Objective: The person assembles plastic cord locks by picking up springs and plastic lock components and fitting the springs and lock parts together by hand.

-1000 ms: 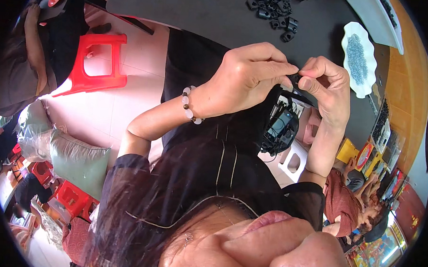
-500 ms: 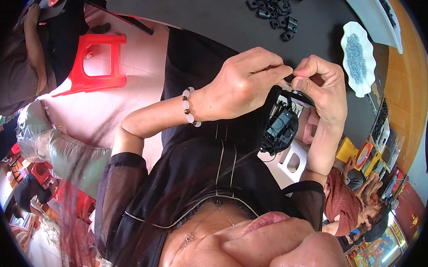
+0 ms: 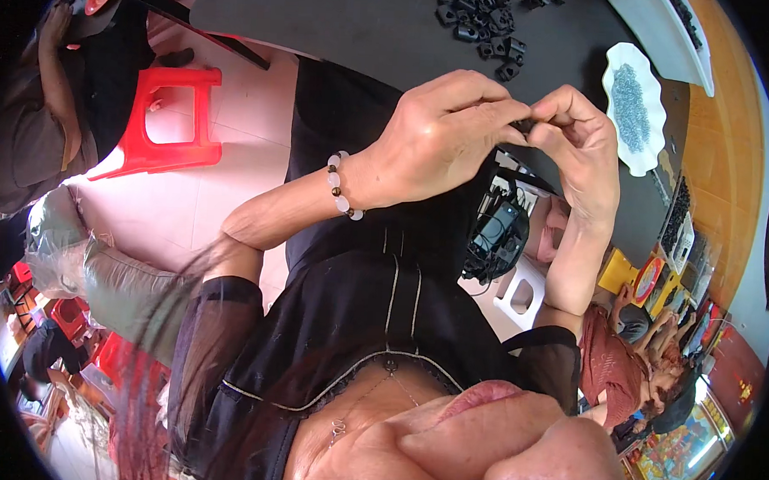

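Stretching across the top, that dark tabletop point(image 3: 351, 24)! Facing each other over its near edge, left hand point(image 3: 453, 140) closed to a fine pinch, right hand point(image 3: 587, 154) pinched just opposite. Scalloped white dish point(image 3: 657, 123) off right, nearer the right hand; black pile point(image 3: 500, 20) beyond both. And the small dark part point(image 3: 523, 124), gripped between them: rightward from the left, leftward from the right, neither nearer, long axis hidden. No readable writing on it.
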{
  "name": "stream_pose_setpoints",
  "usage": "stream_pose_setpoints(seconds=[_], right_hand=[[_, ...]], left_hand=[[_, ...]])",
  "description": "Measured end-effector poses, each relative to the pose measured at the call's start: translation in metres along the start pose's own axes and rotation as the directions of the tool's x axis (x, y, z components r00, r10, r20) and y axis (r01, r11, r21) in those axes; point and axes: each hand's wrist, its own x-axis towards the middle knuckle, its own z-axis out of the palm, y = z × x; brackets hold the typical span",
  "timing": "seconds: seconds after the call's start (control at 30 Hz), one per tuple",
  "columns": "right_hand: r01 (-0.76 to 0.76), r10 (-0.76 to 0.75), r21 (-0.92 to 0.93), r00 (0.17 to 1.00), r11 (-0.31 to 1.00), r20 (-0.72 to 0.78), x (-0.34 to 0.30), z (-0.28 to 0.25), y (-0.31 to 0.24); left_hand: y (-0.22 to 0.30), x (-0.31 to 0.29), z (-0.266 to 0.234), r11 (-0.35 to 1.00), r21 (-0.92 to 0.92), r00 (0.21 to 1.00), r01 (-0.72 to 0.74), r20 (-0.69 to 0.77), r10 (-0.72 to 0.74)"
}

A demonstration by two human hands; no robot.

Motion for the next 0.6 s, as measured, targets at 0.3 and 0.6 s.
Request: stream_pose_setpoints(seconds=[0.3, 0.6], right_hand=[[-0.019, -0.009, 0.254, 0.994, 0.967, 0.112, -0.006, 0.0, 0.012], [-0.131, 0.058, 0.399, 0.98, 0.908, 0.189, -0.013, -0.007, 0.038]], left_hand=[[0.005, 0.01, -0.009, 1.0, -0.026, 1.0, 0.01, -0.003, -0.01], [0.007, 0.003, -0.01, 0.979, -0.186, 0.988, 0.089, 0.143, -0.062]])
